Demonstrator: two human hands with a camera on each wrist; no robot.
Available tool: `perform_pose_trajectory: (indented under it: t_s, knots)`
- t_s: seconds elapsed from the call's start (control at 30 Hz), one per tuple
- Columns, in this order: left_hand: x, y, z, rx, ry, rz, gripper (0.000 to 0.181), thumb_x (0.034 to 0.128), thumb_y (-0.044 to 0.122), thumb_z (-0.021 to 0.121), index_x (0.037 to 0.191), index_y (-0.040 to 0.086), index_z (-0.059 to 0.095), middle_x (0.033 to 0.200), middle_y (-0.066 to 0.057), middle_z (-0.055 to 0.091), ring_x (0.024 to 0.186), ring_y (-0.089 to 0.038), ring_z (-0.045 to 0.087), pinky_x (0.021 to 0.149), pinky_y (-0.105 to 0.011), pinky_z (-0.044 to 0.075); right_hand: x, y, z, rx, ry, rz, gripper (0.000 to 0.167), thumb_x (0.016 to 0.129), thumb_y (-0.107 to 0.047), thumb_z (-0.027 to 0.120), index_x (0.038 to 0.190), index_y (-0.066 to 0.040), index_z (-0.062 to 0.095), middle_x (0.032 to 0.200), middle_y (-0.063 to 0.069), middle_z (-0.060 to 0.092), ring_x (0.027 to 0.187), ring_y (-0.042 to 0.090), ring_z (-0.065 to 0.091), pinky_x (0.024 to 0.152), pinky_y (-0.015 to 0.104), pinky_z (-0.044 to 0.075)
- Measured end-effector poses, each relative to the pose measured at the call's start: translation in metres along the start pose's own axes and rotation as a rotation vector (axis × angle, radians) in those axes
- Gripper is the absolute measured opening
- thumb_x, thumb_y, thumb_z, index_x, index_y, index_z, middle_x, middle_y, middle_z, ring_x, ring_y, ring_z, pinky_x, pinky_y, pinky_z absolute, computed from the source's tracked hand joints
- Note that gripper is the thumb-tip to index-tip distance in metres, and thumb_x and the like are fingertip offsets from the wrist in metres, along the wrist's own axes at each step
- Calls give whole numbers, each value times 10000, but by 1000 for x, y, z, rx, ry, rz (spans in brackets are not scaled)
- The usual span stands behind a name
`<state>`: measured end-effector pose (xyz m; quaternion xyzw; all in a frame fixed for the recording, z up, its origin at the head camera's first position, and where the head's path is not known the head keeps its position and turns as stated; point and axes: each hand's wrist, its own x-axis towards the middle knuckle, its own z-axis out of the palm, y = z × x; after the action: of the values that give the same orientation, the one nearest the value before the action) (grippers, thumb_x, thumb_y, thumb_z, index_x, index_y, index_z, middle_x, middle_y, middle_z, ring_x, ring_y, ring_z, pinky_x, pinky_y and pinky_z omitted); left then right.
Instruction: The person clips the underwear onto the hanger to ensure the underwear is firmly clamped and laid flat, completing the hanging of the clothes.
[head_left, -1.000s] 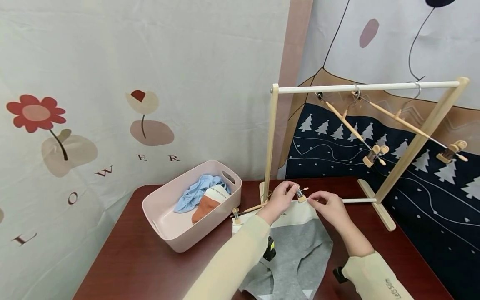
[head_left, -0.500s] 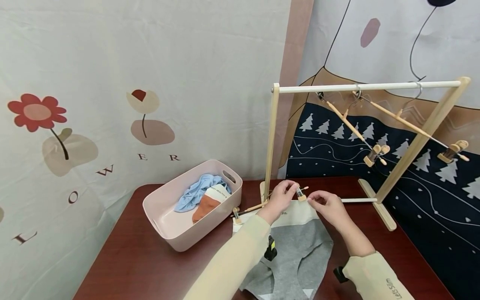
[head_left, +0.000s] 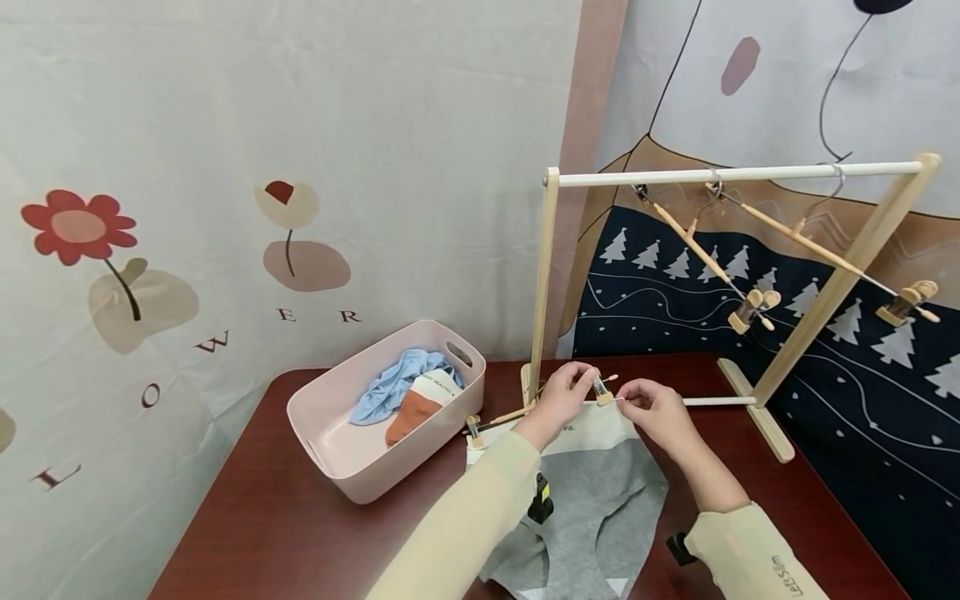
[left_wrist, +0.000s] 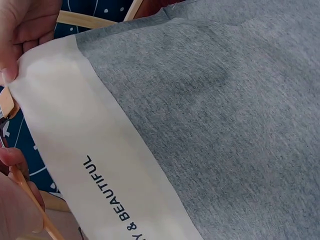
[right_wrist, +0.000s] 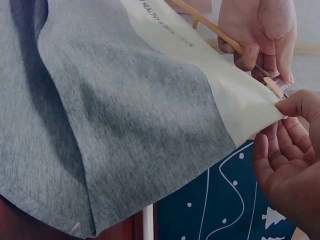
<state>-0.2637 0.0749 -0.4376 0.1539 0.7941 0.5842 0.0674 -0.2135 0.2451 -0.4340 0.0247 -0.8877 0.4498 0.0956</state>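
Note:
A pair of grey underpants [head_left: 592,492] with a white lettered waistband [left_wrist: 115,165] hangs down over the table in front of me. My left hand [head_left: 561,398] holds the right end of a wooden clip hanger [right_wrist: 215,30], its fingers at the clip [head_left: 603,393]. That clip sits at the waistband's top edge; how firmly it bites is hard to tell. Thumb and fingers of my right hand [head_left: 656,412] pinch the waistband's right corner, just beside the clip. Another clip [head_left: 474,429] is at the waistband's left end. My left forearm hides part of the cloth.
On the left stands a pink basket [head_left: 307,417] holding a blue garment [head_left: 397,387] and an orange-and-white one [head_left: 420,404]. Behind my hands rises a wooden drying rack [head_left: 546,275]. Two more clip hangers, a nearer one [head_left: 693,250] and a farther one [head_left: 806,242], hang from its bar.

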Motion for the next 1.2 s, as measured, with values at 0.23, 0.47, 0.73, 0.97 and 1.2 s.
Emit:
perform_pose_trajectory:
  t_s: [0.23, 0.47, 0.73, 0.97, 1.2]
  knots:
    - [1, -2, 2, 5, 12, 12, 300, 987, 356, 472, 1108, 136, 636, 1089, -3, 601, 857, -82, 494, 762, -242, 437, 0, -2, -1, 56, 9, 16, 203, 886, -199, 670, 974, -17, 679, 914, 127, 674, 735, 117, 551, 637, 215, 470]
    - [1, -2, 1, 7, 14, 16, 299, 984, 351, 482, 1106, 127, 638, 1071, -8, 605, 837, -78, 491, 746, -234, 435, 4, -1, 1, 50, -2, 26, 246, 914, -244, 631, 1002, -16, 665, 942, 125, 662, 771, 133, 536, 676, 219, 461]
    - [0, -1, 0, 0, 18, 22, 294, 986, 347, 477, 1108, 133, 637, 1091, -5, 604, 865, -79, 497, 773, -243, 439, 4, -2, 1, 42, 10, 50, 118, 883, -104, 648, 948, -5, 650, 805, 91, 612, 693, 139, 509, 566, 227, 444]
    - [-1, 0, -1, -25, 5, 8, 301, 989, 353, 467, 1128, 139, 627, 1097, -2, 595, 902, -93, 496, 808, -263, 439, 3, -2, 1, -7, -30, 68, 78, 859, -53, 626, 925, -15, 610, 845, 104, 669, 669, 134, 513, 537, 231, 415]
    - [-3, 1, -2, -38, -10, 30, 301, 993, 338, 461, 1127, 124, 625, 1104, -14, 598, 901, -82, 506, 805, -251, 439, -2, -9, -2, -204, -97, 7, 187, 894, -38, 595, 1058, 18, 663, 1022, 196, 693, 943, 315, 644, 709, 382, 537]
